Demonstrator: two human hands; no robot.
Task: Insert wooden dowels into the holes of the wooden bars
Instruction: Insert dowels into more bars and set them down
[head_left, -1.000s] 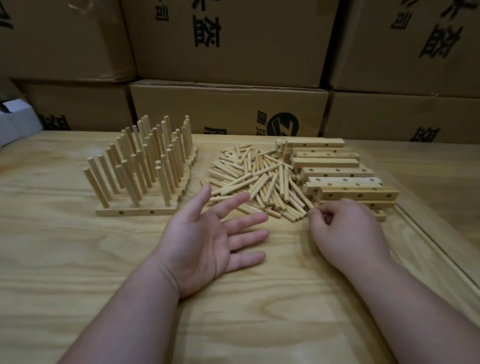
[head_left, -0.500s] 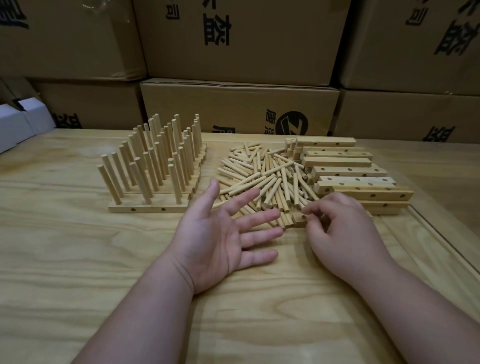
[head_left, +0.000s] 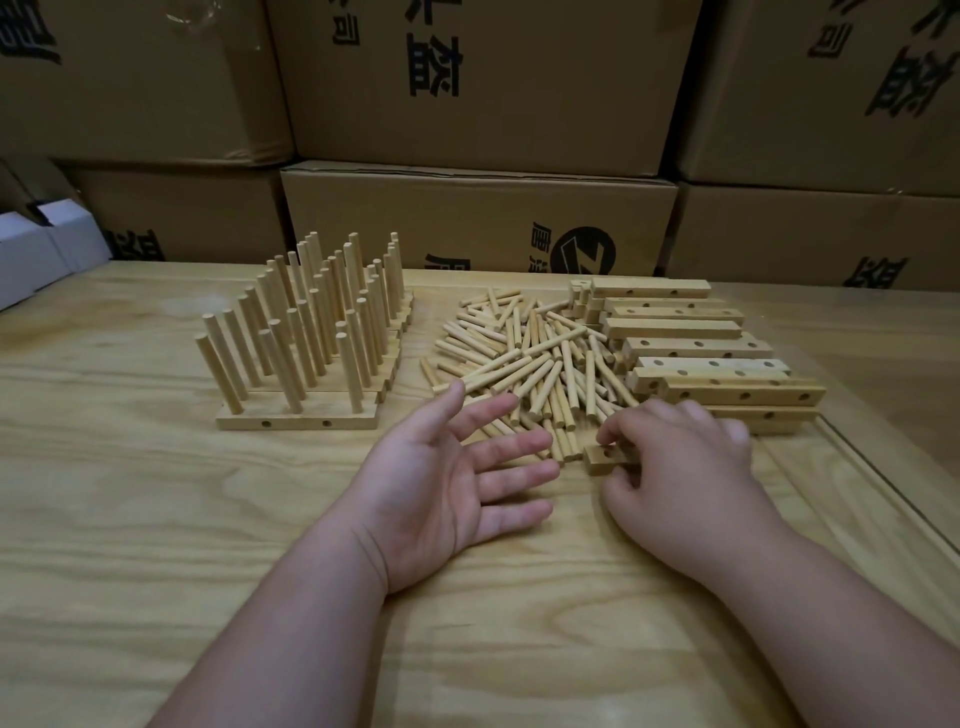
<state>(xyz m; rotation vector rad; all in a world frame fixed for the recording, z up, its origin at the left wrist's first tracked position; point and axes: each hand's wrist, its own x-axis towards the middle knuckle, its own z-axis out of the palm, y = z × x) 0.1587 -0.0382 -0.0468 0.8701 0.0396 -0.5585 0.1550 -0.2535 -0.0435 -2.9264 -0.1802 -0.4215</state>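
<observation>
Since the earlier frames our right hand has drawn a bar off the near edge of the stack and now pinches it, fingers curled over it, low on the surface. We judge a fresh bar is on its way to be filled. It lies just right of our left hand, which rests palm up, fingers spread, holding nothing. The loose dowels lie just beyond both hands; the filled bars stand far left.

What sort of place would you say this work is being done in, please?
Probably a small workshop or packing storeroom: stacked printed cardboard boxes behind a plywood bench, with loose dowels and drilled bars.
</observation>
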